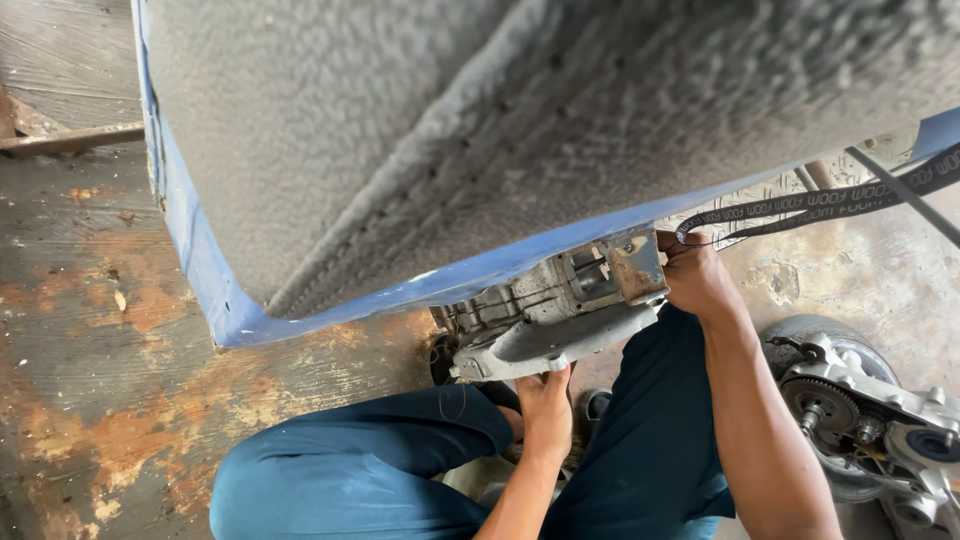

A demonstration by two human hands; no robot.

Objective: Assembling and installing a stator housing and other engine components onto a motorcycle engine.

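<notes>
- Head view: a grey metal engine case (545, 315) sits under the edge of a blue vehicle body panel (300, 305) lined with rough grey coating.
- The left hand (546, 405) presses up from below, fingers curled against the bottom edge of the case.
- The right hand (697, 277) is closed around the case's rusty upper right corner, next to a black drive belt (820, 203) that runs off to the right.
- The person squats in blue trousers (370, 465) on a stained, rust-coloured concrete floor (90, 380).
- A 2nd assembly with a toothed gear (822, 402) lies on the floor at the right, well apart from both hands.
</notes>
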